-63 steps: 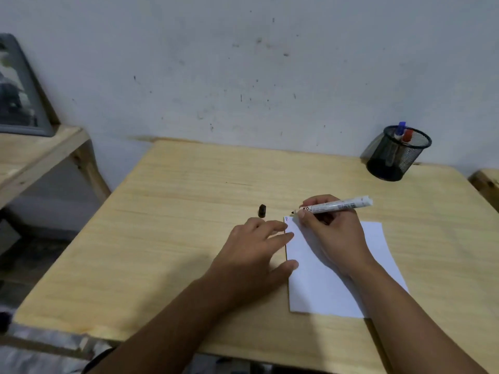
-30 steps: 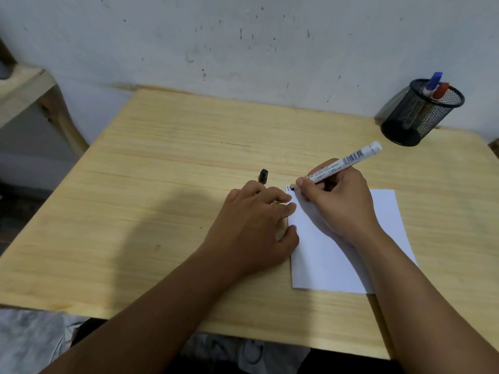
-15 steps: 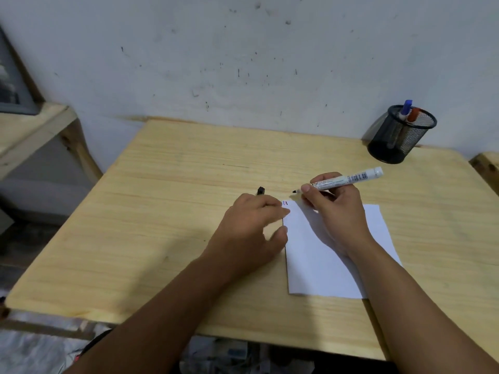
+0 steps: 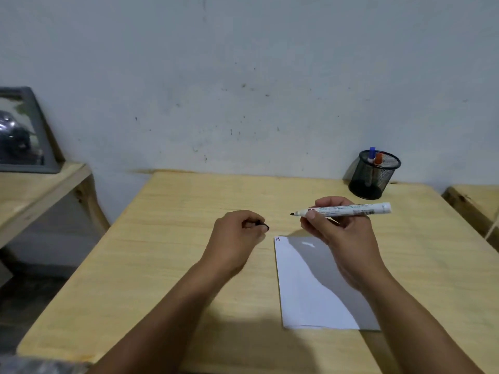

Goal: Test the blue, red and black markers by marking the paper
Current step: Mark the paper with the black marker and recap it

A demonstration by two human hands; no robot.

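My right hand holds the uncapped black marker level above the table, its black tip pointing left, clear of the paper. My left hand is lifted and closed on the small black cap, which peeks out past the fingertips. The white paper lies on the wooden table below my right hand, with short red and dark marks at its top left corner. The blue marker and the red marker stand in the mesh holder.
A black mesh pen holder stands at the table's back right, near the wall. A wooden shelf with a dark framed object is at the left. Another wooden surface borders the right edge.
My left hand left the paper's edge and picked the black cap up off the table. My right hand raised the marker off the paper and turned it level.
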